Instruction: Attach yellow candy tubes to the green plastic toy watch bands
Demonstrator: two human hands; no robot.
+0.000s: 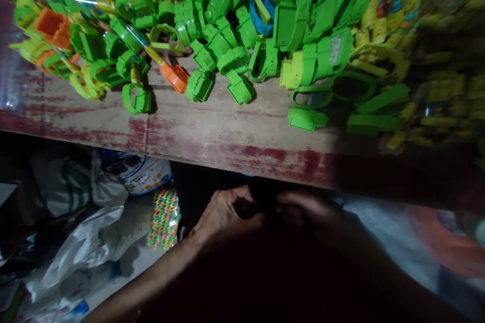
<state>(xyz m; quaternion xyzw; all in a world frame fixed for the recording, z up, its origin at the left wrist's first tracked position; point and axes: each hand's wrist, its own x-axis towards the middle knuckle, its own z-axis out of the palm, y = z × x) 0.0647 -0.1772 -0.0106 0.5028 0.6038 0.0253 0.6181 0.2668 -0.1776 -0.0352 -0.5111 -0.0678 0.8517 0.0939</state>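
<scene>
Below the front edge of the table, my left hand [222, 210] is held close to dark clothing, its thumb and fingers curled round a dark gap. Whatever lies in that gap is too dark to make out. Opposite it, in deep shadow, is my right hand [305, 207], with its fingertips pointing toward the left hand and mostly lost in the dark. Nearest beyond both hands, on the tabletop, lie green plastic toy watches with looped straps, among them a single one [307, 119] close to the edge and another [240, 87] farther left.
A worn wooden table [212, 126] spans the view, heaped with green, yellow and orange plastic pieces. An orange piece [175, 76] joins a clear tube. Below left are a white sack [87, 237], a printed bag [140, 171] and a bundle of colourful strips [164, 219].
</scene>
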